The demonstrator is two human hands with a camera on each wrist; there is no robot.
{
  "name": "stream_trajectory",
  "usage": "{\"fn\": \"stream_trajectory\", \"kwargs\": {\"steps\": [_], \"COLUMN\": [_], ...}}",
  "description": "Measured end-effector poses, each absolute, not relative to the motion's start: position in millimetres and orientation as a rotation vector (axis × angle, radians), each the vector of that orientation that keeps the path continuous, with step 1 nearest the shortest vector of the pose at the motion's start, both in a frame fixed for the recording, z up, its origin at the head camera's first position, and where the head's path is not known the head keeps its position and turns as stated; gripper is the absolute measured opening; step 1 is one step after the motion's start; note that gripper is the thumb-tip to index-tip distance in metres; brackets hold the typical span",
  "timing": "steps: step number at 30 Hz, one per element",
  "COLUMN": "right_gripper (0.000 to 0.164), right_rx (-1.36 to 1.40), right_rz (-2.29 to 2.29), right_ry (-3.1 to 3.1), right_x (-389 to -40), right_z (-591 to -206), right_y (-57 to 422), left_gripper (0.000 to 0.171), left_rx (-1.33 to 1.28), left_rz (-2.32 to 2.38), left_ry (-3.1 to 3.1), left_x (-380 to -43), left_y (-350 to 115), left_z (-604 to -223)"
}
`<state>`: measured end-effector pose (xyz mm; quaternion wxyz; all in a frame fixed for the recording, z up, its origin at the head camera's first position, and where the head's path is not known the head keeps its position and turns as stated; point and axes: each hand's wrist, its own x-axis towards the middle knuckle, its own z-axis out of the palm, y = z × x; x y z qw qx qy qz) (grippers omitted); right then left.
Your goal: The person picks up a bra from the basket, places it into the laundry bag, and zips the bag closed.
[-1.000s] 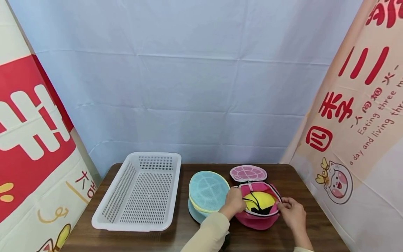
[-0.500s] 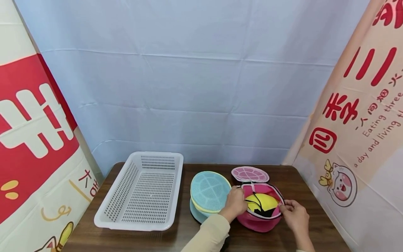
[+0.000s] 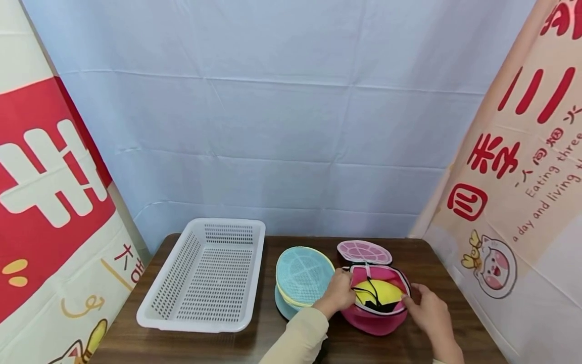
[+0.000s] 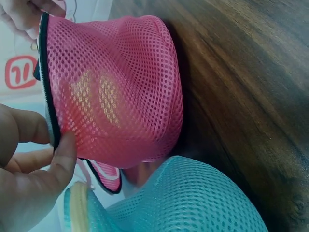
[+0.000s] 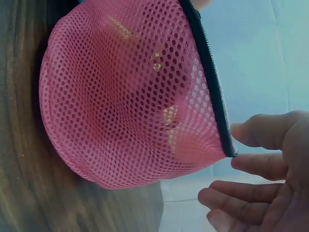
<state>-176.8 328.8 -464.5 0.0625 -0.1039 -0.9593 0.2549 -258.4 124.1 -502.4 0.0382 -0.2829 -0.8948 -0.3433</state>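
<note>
A pink mesh laundry bag (image 3: 375, 323) stands on the table with its zippered top unzipped and the pink lid (image 3: 364, 251) folded back behind it. Inside lies a yellow rounded piece (image 3: 384, 293) with black cord and black fabric; its yellow also shows through the mesh in both wrist views. My left hand (image 3: 338, 293) pinches the zippered rim on the left side, thumb and finger on either side in the left wrist view. My right hand (image 3: 429, 311) is at the rim's right side, thumb and index fingertips right by the zipper edge (image 5: 227, 140), other fingers loosely spread.
Left of the pink bag sits a light-blue mesh bag (image 3: 304, 275) with yellow trim, close to my left hand. A white perforated plastic basket (image 3: 252, 283) stands farther left on the dark wooden table (image 3: 454, 283). Cloth hangs at the back and both sides.
My right hand's fingers have loosened from the bag's rim and spread, the hand shifting slightly outward. The left hand keeps its pinch on the rim. The bag has barely moved.
</note>
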Motion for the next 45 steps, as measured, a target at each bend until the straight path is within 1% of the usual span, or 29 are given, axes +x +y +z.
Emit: {"fn": "stream_trajectory", "kwargs": {"steps": [3,6,7,10,11,14,15,17,18,22,23,24,26,30,40,43,45], "right_gripper": [0.049,0.047,0.047,0.045,0.045,0.044,0.044,0.043,0.042,0.037,0.036,0.035,0.034,0.037,0.045,0.042,0.036], "right_rx": [-0.278,-0.222,-0.199,-0.142,-0.124,-0.069,-0.055,-0.018,0.000,0.081,0.097,0.112,0.134,0.162,0.218,0.250,0.266], "right_rz": [0.752,0.719,0.704,0.675,0.665,0.656,0.658,0.664,0.664,0.595,0.577,0.556,0.548,0.551,0.554,0.537,0.509], "right_ry": [-2.911,-2.894,-2.881,-2.850,-2.840,-2.822,-2.818,-2.801,-2.788,-2.659,-2.622,-2.584,-2.542,-2.580,-2.847,-2.889,-2.913], "right_x": [-180.2,-183.0,-184.1,-188.1,-189.5,-194.4,-195.9,-198.6,-199.9,-204.0,-205.2,-206.5,-209.2,-216.1,-225.5,-226.8,-227.7], "right_z": [-460.9,-459.3,-458.9,-457.3,-456.9,-456.5,-457.0,-458.6,-459.9,-466.2,-467.5,-468.8,-470.3,-473.5,-484.8,-489.3,-492.2], "right_y": [327.1,325.3,324.6,322.1,321.3,318.4,317.2,314.7,313.4,308.9,307.9,306.8,304.1,299.1,291.1,289.2,288.2], "left_gripper": [0.025,0.010,0.008,0.007,0.008,0.028,0.032,0.033,0.032,0.010,0.007,0.010,0.023,0.042,0.049,0.053,0.055], "left_rx": [-0.838,-0.816,-0.818,-0.871,-0.893,-0.966,-0.977,-0.989,-0.988,-0.959,-0.952,-0.943,-0.931,-0.927,-0.929,-0.933,-0.944], "left_rz": [-1.037,-1.006,-1.004,-1.008,-1.016,-1.018,-1.014,-1.014,-1.011,-1.023,-1.021,-1.022,-1.018,-1.008,-1.018,-1.026,-1.033], "left_ry": [-2.761,-2.770,-2.762,-2.721,-2.705,-2.671,-2.671,-2.688,-2.702,-2.749,-2.761,-2.768,-2.779,-2.770,-2.727,-2.746,-2.746], "left_x": [-258.0,-256.9,-256.6,-256.5,-256.8,-258.2,-258.4,-259.0,-259.2,-259.3,-259.4,-259.3,-259.2,-259.4,-258.3,-258.0,-258.3], "left_y": [123.8,124.0,124.0,123.3,123.1,122.1,121.7,121.3,121.2,121.8,122.1,122.4,123.0,124.3,125.9,125.7,125.8], "left_z": [-500.3,-498.1,-497.3,-495.1,-494.4,-493.6,-493.5,-494.2,-494.6,-496.9,-497.3,-497.9,-498.6,-499.5,-499.1,-498.5,-498.5]}}
